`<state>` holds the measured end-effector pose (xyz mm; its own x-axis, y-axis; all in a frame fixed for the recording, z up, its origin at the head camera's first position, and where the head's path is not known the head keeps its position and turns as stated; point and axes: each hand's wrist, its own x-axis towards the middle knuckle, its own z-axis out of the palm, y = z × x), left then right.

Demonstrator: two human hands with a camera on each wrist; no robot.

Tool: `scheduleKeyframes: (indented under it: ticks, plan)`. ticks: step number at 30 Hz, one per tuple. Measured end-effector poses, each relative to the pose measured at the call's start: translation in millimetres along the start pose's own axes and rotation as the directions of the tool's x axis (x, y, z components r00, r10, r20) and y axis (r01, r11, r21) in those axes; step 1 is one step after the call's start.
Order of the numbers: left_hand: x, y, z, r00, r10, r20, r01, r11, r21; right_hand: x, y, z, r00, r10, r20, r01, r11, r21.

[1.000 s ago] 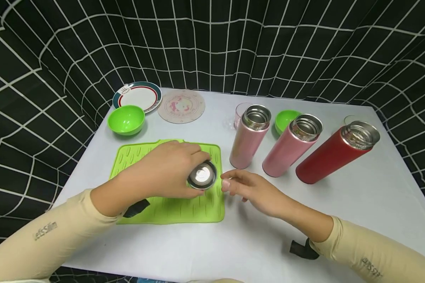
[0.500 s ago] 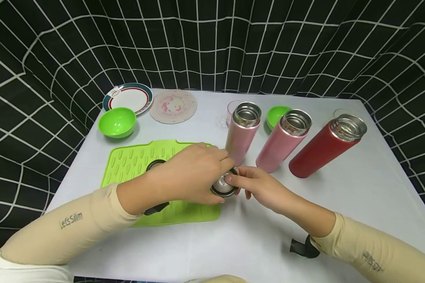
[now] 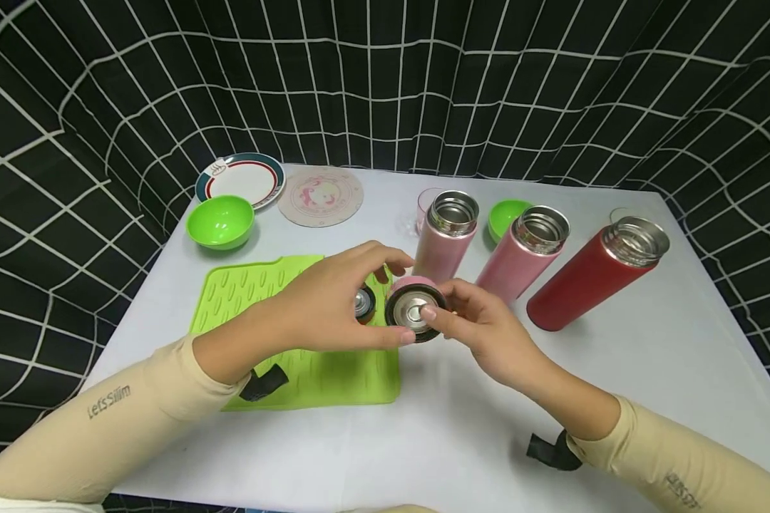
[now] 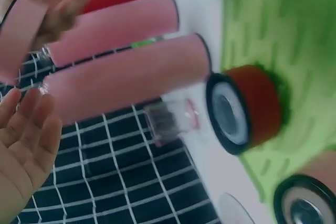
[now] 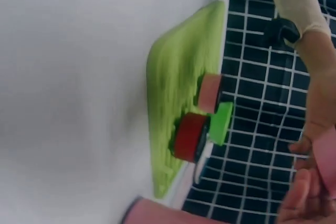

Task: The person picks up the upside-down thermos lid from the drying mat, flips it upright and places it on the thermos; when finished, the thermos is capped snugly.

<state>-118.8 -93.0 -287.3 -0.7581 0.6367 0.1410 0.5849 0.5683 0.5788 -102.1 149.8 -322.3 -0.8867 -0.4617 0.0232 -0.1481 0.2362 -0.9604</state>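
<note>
My right hand [image 3: 490, 335] pinches a pink bottle lid [image 3: 398, 286], its thumb on the metal inside that faces up. My left hand [image 3: 330, 306] lies just left of that lid, fingers spread; its thumb tip is by the lid's lower rim. In the left wrist view the left fingers [image 4: 39, 129] are extended and apart from the lid. A red lid [image 4: 262, 108] and another pink lid [image 4: 328, 174] lie inside-up on the green mat [image 3: 359, 385]; in the head view the left hand hides much of them. Two pink bottles [image 3: 445, 246] [image 3: 516, 263] and a red bottle [image 3: 584, 281] stand lidless at right.
Behind the mat are a green bowl [image 3: 221, 222], a rimmed plate [image 3: 244, 182] and a round pink-print mat [image 3: 321, 198]. A second green bowl [image 3: 503, 217] and a clear pink glass [image 3: 423, 206] stand behind the bottles. A black gridded curtain [image 3: 372, 85] borders the table.
The left hand has carried the pink lid from over the mat to the right hand. The right hand has taken hold of it, and the left fingers have spread away.
</note>
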Motion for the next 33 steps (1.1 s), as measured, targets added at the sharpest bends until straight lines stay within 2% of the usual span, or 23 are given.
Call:
scheduleKeyframes:
  ticks: [1, 2, 3, 4, 5, 8, 9, 11, 13, 14, 15, 17, 20, 23, 26, 28, 29, 31, 33]
  plan:
    - [-2.1, -2.8, 0.0, 1.000, -0.005, -0.016, 0.005, 0.999, -0.052, -1.1, -1.1, 1.3, 0.995, -0.094, -0.031, 0.094, 0.996, -0.013]
    - [-3.9, -5.0, 0.1, 1.000, -0.009, -0.024, 0.007, 0.996, -0.091, -2.1, -2.3, 2.4, 0.978, -0.201, -0.058, 0.200, 0.979, -0.036]
    - [-5.3, -7.1, 0.3, 1.000, -0.009, -0.028, 0.006, 0.992, -0.126, -2.7, -3.5, 3.4, 0.946, -0.314, -0.077, 0.309, 0.949, -0.064]
    - [-6.2, -8.3, 0.7, 1.000, -0.010, -0.027, 0.005, 0.987, -0.163, -2.6, -5.0, 4.2, 0.903, -0.420, -0.094, 0.410, 0.906, -0.110]
    - [-6.4, -9.1, 1.2, 1.000, -0.005, -0.025, 0.000, 0.980, -0.198, -2.1, -6.6, 4.8, 0.849, -0.517, -0.110, 0.494, 0.850, -0.183]
    - [-5.6, -9.5, 4.2, 0.999, 0.033, -0.026, -0.040, 0.954, -0.296, 1.5, -10.2, 6.3, 0.644, -0.758, -0.105, 0.681, 0.631, -0.372]
    - [-5.6, -9.0, 5.7, 0.998, 0.049, -0.033, -0.057, 0.943, -0.328, 3.5, -10.8, 7.3, 0.572, -0.815, -0.093, 0.719, 0.553, -0.421]
    - [-5.5, -7.2, 8.9, 0.993, 0.097, -0.065, -0.114, 0.921, -0.371, 6.9, -11.6, 9.2, 0.446, -0.894, -0.054, 0.756, 0.408, -0.513]
    - [-5.3, -5.5, 12.2, 0.982, 0.150, -0.117, -0.185, 0.895, -0.406, 9.8, -11.8, 10.6, 0.343, -0.939, -0.018, 0.777, 0.295, -0.556]
    - [-5.2, -4.9, 13.7, 0.974, 0.173, -0.146, -0.219, 0.881, -0.418, 11.0, -11.7, 11.2, 0.306, -0.952, -0.004, 0.784, 0.254, -0.567]
    - [-4.8, -4.5, 15.1, 0.966, 0.195, -0.173, -0.251, 0.870, -0.424, 11.9, -11.7, 11.4, 0.281, -0.960, 0.005, 0.786, 0.227, -0.575]
    - [-3.7, -4.1, 16.9, 0.949, 0.227, -0.218, -0.302, 0.856, -0.420, 13.0, -11.6, 12.1, 0.247, -0.969, 0.008, 0.783, 0.195, -0.591]
    - [-1.2, -5.2, 18.2, 0.937, 0.245, -0.249, -0.332, 0.845, -0.419, 14.5, -11.7, 13.2, 0.229, -0.973, -0.009, 0.764, 0.186, -0.617]
    - [2.0, -6.1, 19.3, 0.939, 0.232, -0.255, -0.319, 0.863, -0.391, 17.1, -11.9, 13.1, 0.233, -0.972, -0.038, 0.736, 0.201, -0.647]
    - [5.4, -5.4, 20.9, 0.944, 0.208, -0.256, -0.295, 0.881, -0.371, 19.5, -11.6, 11.9, 0.251, -0.965, -0.072, 0.720, 0.236, -0.653]
    - [7.9, -4.1, 21.3, 0.944, 0.194, -0.268, -0.284, 0.891, -0.355, 20.8, -10.6, 11.7, 0.278, -0.953, -0.118, 0.733, 0.290, -0.615]
    - [9.5, -3.4, 21.1, 0.942, 0.186, -0.279, -0.281, 0.892, -0.354, 21.2, -9.5, 12.1, 0.297, -0.943, -0.150, 0.744, 0.327, -0.583]
    - [14.2, -2.8, 18.7, 0.934, 0.169, -0.314, -0.278, 0.897, -0.343, 21.6, -6.0, 13.6, 0.353, -0.908, -0.224, 0.755, 0.418, -0.506]
    - [21.7, -3.0, 13.3, 0.919, 0.149, -0.364, -0.279, 0.900, -0.336, 21.7, -0.9, 15.7, 0.431, -0.853, -0.295, 0.731, 0.521, -0.441]
